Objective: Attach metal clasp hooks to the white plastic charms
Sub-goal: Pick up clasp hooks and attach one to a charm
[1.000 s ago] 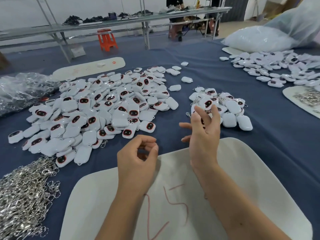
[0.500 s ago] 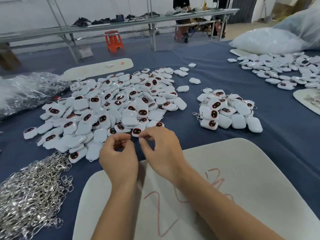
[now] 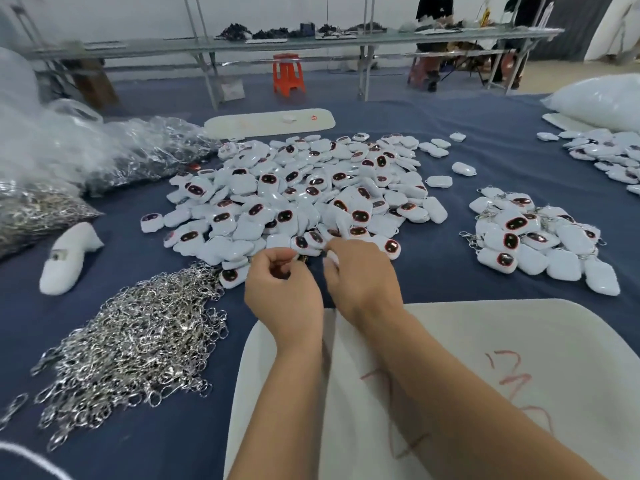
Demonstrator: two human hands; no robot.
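The big pile of white charms point(image 3: 304, 192) lies on the blue tabletop point(image 3: 485, 161), its near edge just under both hands. The left hand point(image 3: 282, 289) is curled, fingertips pinched on something too small to tell. The right hand point(image 3: 360, 271) reaches into the pile's edge, fingers bent; its grasp is hidden. Metal clasp hooks point(image 3: 138, 341) are heaped to the left, and a smaller charm pile point(image 3: 540, 237) sits right.

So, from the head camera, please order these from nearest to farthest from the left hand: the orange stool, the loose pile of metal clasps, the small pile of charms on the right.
From the left hand:
1. Loose pile of metal clasps, just to its left.
2. Small pile of charms, across to the right.
3. Orange stool, far behind the table.
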